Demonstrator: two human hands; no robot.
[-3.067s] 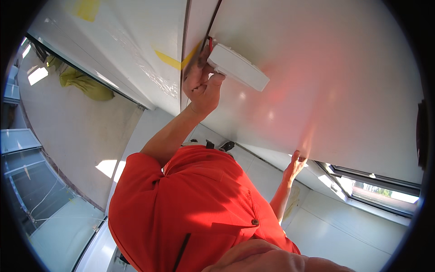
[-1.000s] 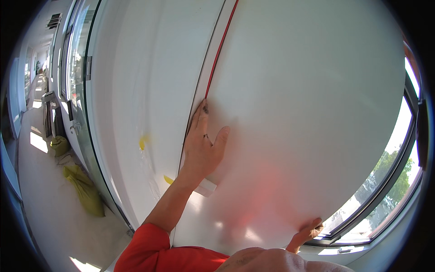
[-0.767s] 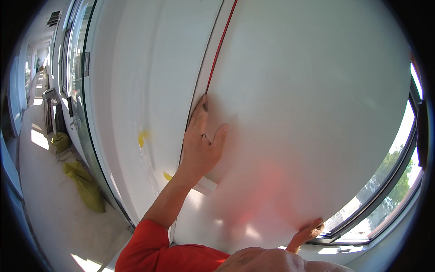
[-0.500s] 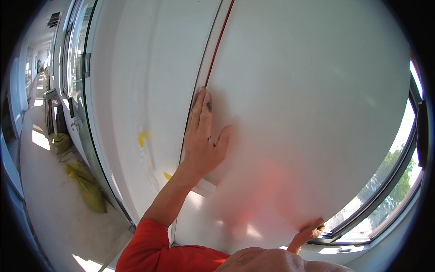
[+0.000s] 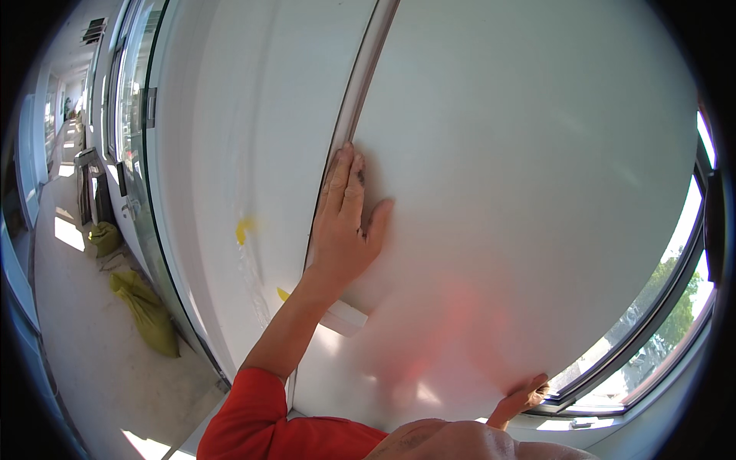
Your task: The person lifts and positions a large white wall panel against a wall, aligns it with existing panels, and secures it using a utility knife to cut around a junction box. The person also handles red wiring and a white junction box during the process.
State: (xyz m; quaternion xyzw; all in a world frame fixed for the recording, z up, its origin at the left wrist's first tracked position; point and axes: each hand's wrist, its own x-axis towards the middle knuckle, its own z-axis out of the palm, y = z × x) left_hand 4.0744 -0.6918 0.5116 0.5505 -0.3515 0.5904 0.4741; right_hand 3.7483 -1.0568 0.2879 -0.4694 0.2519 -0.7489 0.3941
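A large glossy white panel fills the middle and right, with a blurred red reflection on it. My left hand lies flat on the panel's left edge, fingers stretched upward together and thumb spread to the right. Its fingertips touch a narrow metallic strip running up along the seam. Down at the lower right, my right hand is closed at the panel's edge beside the window; some of its fingers are hidden. Below my left wrist a small white block-like piece shows partly behind the forearm.
On the left, another white surface carries yellow tape bits. Past a glass door edge, yellow-green sacks and a dark frame stand on the corridor floor. A dark-framed window curves along the right.
The red line along the seam above my left hand is no longer visible; the metallic strip shows there instead. My left hand has shifted slightly up and right. My right hand stays almost still.
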